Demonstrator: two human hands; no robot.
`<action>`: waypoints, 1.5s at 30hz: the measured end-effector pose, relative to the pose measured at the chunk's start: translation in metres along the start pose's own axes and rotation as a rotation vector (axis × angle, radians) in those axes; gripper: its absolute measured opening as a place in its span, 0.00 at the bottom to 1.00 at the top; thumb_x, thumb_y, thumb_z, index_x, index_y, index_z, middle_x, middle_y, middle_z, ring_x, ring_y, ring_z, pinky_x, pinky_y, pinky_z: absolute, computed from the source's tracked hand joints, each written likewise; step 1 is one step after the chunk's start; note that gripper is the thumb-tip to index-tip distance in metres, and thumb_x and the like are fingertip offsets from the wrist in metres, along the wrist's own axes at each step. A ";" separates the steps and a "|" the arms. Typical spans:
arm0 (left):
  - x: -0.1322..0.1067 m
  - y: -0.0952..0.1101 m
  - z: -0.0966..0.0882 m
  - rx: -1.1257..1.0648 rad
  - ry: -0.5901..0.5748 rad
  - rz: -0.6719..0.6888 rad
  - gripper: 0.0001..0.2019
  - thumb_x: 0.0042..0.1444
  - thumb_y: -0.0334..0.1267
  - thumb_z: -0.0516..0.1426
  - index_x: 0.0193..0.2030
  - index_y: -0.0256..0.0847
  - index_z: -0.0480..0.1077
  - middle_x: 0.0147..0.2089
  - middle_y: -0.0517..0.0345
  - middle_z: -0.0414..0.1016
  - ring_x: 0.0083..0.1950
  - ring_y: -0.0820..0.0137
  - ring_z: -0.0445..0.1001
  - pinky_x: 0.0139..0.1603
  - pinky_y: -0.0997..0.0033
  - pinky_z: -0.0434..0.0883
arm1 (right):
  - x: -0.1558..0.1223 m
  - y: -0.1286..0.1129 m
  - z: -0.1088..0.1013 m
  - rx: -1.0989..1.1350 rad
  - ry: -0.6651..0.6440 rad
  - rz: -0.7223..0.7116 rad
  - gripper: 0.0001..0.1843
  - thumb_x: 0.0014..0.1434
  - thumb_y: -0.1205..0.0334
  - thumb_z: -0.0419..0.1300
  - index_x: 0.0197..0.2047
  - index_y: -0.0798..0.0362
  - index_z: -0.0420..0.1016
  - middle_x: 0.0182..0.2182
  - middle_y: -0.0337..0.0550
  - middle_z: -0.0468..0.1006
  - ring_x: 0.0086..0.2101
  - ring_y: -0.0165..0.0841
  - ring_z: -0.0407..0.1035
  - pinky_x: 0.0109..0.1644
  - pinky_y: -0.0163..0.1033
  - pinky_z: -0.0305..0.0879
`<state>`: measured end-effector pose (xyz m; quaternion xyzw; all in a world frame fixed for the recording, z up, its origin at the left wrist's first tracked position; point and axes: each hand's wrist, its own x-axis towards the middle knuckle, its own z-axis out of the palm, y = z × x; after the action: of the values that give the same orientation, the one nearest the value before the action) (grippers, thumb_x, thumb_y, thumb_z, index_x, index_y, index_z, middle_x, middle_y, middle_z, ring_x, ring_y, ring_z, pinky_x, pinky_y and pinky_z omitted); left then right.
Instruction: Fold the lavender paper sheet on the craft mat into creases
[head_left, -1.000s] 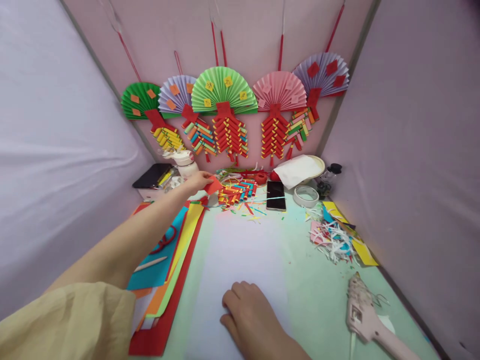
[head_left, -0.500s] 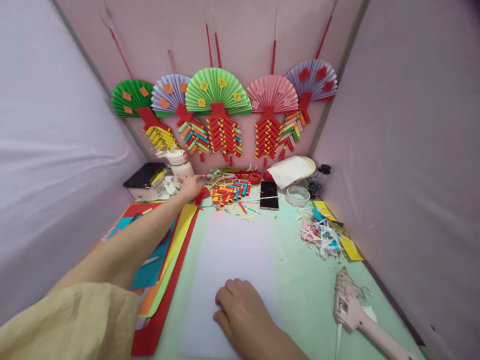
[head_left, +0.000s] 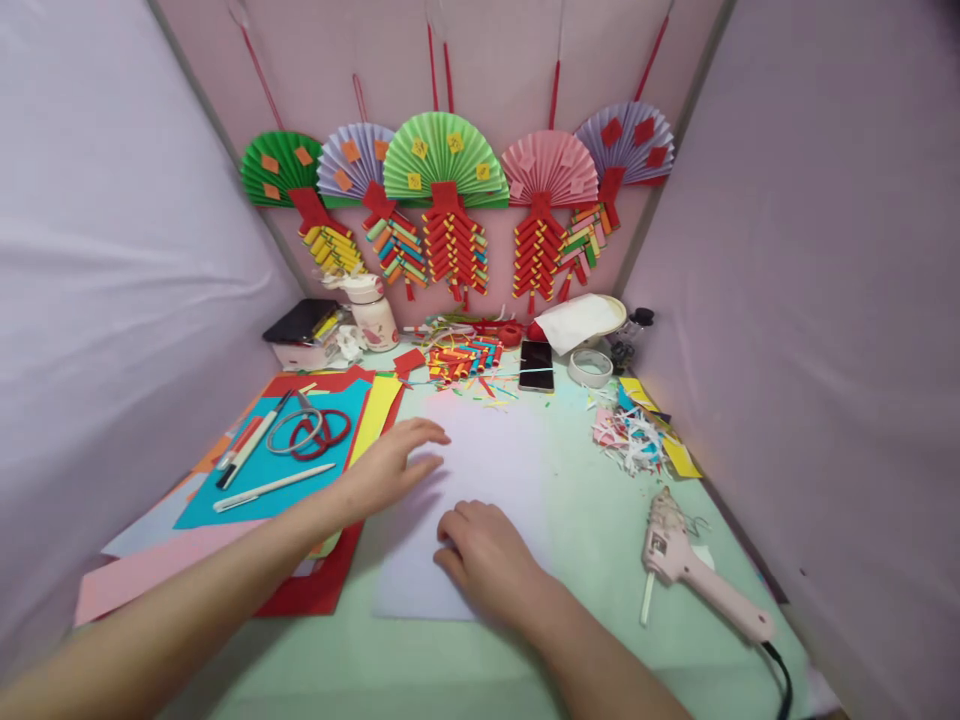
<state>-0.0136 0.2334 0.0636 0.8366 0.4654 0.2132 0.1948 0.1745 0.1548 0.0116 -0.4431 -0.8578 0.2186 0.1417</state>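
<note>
A pale lavender sheet of paper [head_left: 480, 440] lies on the mat in front of me. Over its left edge hovers my left hand [head_left: 394, 465], thumb and fingers apart, holding nothing. My right hand [head_left: 491, 555] rests palm down on the lower right part of the sheet, fingers slightly bent and the thumb apart from them; its palm is hidden. Left of my left hand, a blue sheet [head_left: 300, 490] tops a stack of coloured paper, with scissors [head_left: 322, 435], a white pen [head_left: 274, 488] and other pens on it.
A pink glue gun [head_left: 697, 570] lies at right, below a heap of paper shreds [head_left: 637, 440]. Toward the back are a phone [head_left: 536, 367], a tape roll [head_left: 590, 368], rolled paper firecrackers [head_left: 465, 358] and a bottle [head_left: 375, 318]. Folded fans [head_left: 446, 160] hang on the wall.
My left hand has come back from near the bottle and red paper at the back to the sheet's left edge. The right hand stays on the sheet; the view has shifted.
</note>
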 end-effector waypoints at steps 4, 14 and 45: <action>-0.058 0.028 0.020 -0.048 -0.068 -0.041 0.13 0.59 0.43 0.53 0.48 0.48 0.72 0.56 0.54 0.71 0.58 0.64 0.69 0.60 0.64 0.66 | 0.000 0.000 -0.001 -0.018 0.030 -0.008 0.07 0.61 0.62 0.56 0.40 0.54 0.72 0.35 0.43 0.73 0.38 0.33 0.66 0.43 0.38 0.57; -0.097 0.039 0.071 -0.069 0.141 -0.089 0.17 0.59 0.39 0.52 0.56 0.43 0.61 0.55 0.47 0.70 0.56 0.60 0.69 0.57 0.54 0.68 | -0.001 0.012 -0.022 0.075 0.195 -0.017 0.05 0.62 0.63 0.56 0.40 0.54 0.71 0.36 0.41 0.74 0.35 0.29 0.66 0.40 0.32 0.58; -0.107 0.040 0.081 -0.018 0.000 0.015 0.11 0.54 0.28 0.56 0.44 0.43 0.69 0.52 0.51 0.67 0.57 0.60 0.64 0.59 0.54 0.64 | 0.165 0.111 -0.164 -0.796 -0.089 0.376 0.10 0.62 0.64 0.54 0.43 0.55 0.75 0.42 0.52 0.78 0.42 0.37 0.72 0.43 0.38 0.60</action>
<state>0.0074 0.1113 -0.0019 0.8384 0.4571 0.2187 0.2008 0.2298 0.3882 0.1066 -0.6015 -0.7849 -0.0882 -0.1194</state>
